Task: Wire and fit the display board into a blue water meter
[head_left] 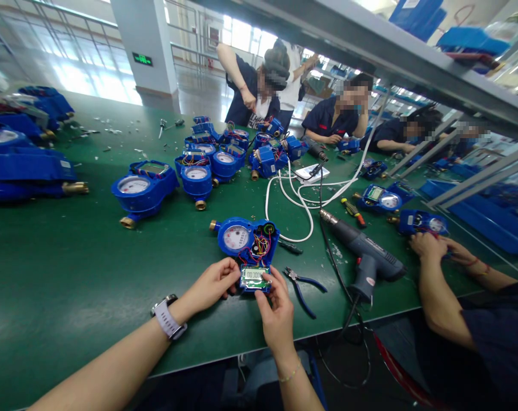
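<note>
An opened blue water meter lies on the green table in front of me, its round dial facing up and coloured wires showing in its housing. Connected by wires on its near side is a small circuit board with a lit digital display. My right hand grips this display board by its right and lower edge, thumb and fingers apart around it. My left hand is closed at the board's left edge, fingertips pressed together; whatever they may hold is hidden.
Right of my hands lie cutting pliers, a heat gun with a black cable and a screwdriver. Several blue meters and a white cable lie beyond. A co-worker's hands handle another meter at right.
</note>
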Action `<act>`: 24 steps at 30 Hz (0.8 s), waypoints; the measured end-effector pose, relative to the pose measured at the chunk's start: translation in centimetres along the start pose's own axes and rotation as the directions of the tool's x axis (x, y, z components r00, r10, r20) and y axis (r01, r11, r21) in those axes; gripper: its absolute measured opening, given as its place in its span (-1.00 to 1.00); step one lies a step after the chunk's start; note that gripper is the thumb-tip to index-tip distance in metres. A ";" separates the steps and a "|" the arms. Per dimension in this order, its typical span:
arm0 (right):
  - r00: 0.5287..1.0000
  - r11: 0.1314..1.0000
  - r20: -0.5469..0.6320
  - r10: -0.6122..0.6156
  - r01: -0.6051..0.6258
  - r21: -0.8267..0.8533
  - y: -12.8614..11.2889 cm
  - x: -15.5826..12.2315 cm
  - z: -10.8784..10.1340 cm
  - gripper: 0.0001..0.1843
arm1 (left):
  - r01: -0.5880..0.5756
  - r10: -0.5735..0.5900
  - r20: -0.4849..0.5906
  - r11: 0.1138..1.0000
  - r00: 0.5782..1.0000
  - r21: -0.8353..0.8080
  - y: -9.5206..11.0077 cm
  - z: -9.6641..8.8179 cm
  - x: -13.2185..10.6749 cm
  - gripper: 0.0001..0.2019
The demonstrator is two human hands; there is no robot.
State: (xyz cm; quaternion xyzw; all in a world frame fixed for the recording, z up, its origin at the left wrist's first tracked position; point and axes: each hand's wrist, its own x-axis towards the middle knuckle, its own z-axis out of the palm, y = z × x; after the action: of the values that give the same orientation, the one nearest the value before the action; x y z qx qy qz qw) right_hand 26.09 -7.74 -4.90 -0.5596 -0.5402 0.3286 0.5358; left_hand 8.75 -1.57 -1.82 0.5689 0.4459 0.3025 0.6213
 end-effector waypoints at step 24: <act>1.000 1.000 0.002 0.001 -0.001 -0.016 -0.2 0.0 0.0 -0.68 | 0.010 -0.010 0.001 1.000 1.000 -0.002 0.2 0.0 -0.1 -0.69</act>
State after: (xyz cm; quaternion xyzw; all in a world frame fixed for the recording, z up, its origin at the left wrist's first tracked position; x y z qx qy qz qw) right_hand 26.05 -7.81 -4.75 -0.5639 -0.5431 0.3251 0.5304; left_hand 8.74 -1.65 -1.58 0.5664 0.4479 0.2995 0.6236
